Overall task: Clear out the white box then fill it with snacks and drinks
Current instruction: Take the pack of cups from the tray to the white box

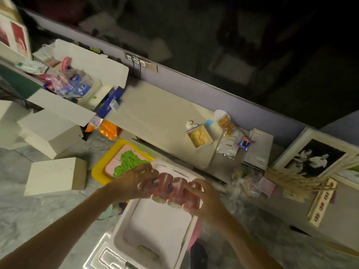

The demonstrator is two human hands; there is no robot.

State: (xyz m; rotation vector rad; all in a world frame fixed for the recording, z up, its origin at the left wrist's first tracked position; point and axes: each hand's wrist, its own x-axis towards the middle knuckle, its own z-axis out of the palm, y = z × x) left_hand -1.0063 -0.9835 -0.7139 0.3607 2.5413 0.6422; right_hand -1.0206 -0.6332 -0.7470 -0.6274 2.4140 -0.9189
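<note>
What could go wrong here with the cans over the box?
1. The row of red cans is gripped only at its ends, by the left hand and right hand; the middle cans could sag or slip out.
2. The row looks about as wide as the white box, so it may catch the rim.

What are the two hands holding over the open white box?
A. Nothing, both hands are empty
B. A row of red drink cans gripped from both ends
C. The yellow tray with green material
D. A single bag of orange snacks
B: the left hand and right hand clasp opposite ends of a row of red cans above the white box, whose inside looks nearly bare.
</note>
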